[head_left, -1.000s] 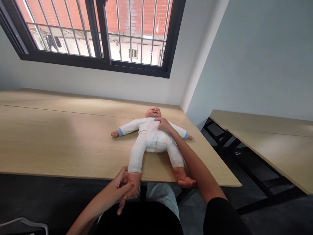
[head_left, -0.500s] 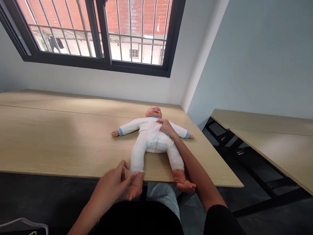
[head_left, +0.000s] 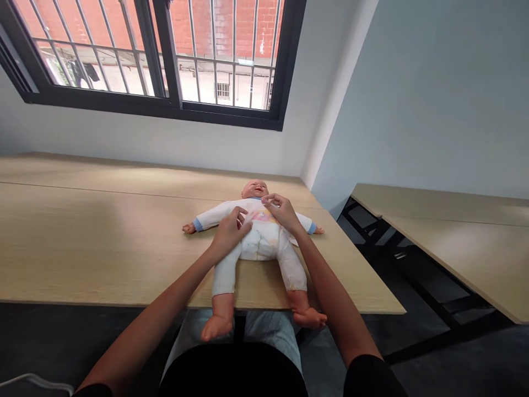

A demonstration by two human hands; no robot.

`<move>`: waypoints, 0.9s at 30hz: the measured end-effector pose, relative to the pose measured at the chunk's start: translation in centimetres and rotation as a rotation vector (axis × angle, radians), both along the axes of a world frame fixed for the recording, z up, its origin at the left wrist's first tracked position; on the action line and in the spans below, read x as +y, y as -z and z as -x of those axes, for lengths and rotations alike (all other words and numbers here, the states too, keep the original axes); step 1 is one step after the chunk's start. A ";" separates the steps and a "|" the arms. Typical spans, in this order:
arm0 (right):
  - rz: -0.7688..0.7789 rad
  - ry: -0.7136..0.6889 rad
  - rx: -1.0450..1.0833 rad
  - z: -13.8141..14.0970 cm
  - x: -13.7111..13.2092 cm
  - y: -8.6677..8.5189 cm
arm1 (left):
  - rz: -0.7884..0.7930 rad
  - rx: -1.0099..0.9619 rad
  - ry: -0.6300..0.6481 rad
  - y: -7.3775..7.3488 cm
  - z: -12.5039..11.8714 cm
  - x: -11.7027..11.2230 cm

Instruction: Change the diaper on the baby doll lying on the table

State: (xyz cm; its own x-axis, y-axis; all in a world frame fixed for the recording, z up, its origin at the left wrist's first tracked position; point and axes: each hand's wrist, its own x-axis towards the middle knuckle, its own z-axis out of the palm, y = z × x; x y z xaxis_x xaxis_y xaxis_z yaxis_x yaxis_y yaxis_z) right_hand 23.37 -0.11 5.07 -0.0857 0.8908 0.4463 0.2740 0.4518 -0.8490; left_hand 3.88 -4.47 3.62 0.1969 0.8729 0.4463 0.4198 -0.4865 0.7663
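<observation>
A baby doll (head_left: 264, 242) in a white suit with blue cuffs lies on its back on the wooden table (head_left: 103, 237), arms spread, bare feet hanging over the near edge. My left hand (head_left: 230, 231) rests on the doll's belly with fingers curled at the cloth. My right hand (head_left: 281, 212) is on the doll's chest just below the chin, fingers pinched at the front of the suit, where a pink and yellow patch shows between my hands.
A barred black-framed window (head_left: 165, 55) is above the table, with a brick wall outside. A second wooden table (head_left: 454, 231) stands to the right, across a dark floor gap. A white object's edge (head_left: 33, 380) shows at the bottom left.
My left hand let go of the doll's foot and moved up onto its belly. My right hand stayed on the chest. The suit front now shows a coloured patch.
</observation>
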 end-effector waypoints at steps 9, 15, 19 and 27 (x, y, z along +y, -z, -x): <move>0.342 -0.357 -0.106 -3.9 -2.0 -1.9 | 0.493 -0.771 0.186 -0.3 2.1 1.5; 0.172 -0.342 0.105 -2.3 -1.5 -1.2 | 0.519 -0.823 0.165 0.2 2.4 2.0; 0.054 -0.219 0.036 -1.0 -0.2 0.5 | 0.518 -0.749 0.044 0.7 2.3 2.2; 0.031 0.071 -0.036 -1.3 1.8 3.6 | 0.476 -0.454 -0.094 1.2 3.6 2.3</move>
